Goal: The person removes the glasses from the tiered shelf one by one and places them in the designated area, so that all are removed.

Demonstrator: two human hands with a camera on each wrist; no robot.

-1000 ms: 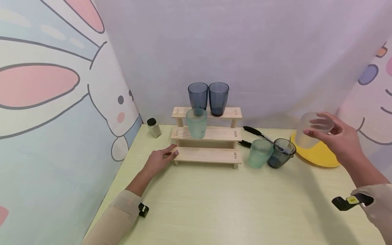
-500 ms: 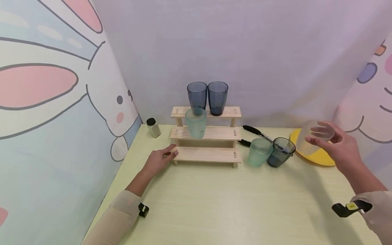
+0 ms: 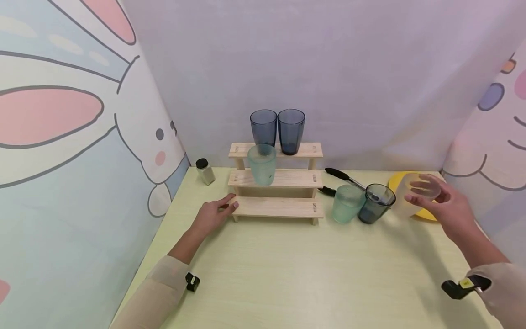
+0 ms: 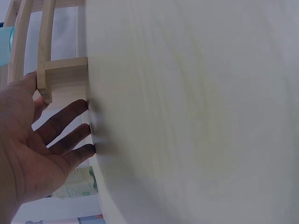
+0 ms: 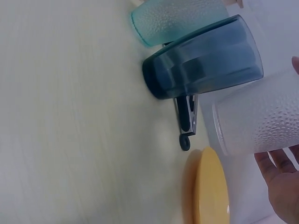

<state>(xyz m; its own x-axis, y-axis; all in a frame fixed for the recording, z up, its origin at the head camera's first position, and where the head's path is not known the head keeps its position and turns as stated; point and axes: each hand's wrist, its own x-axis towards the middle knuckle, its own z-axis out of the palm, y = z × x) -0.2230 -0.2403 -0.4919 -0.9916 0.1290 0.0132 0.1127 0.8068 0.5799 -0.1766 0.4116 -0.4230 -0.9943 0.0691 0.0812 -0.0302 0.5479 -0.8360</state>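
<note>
My left hand holds the left end of the lowest tier of a three-tier wooden rack. In the left wrist view, the plank's end lies between thumb and forefinger, and the other fingers are spread. At the right, my right hand grips a clear frosted glass near its rim. In the right wrist view, this textured glass hangs above the table, its base apart from it. Beside it stand a dark blue-grey glass and a pale green glass.
Two dark blue glasses stand on the top tier; a green glass stands on the middle one. Black-handled utensils lie behind the right-hand glasses. A yellow plate lies behind my right hand. A black-capped jar stands left of the rack.
My right hand has lowered the frosted glass toward the table and shifted it slightly left, closer to the dark glass. The left hand stays at the rack.
</note>
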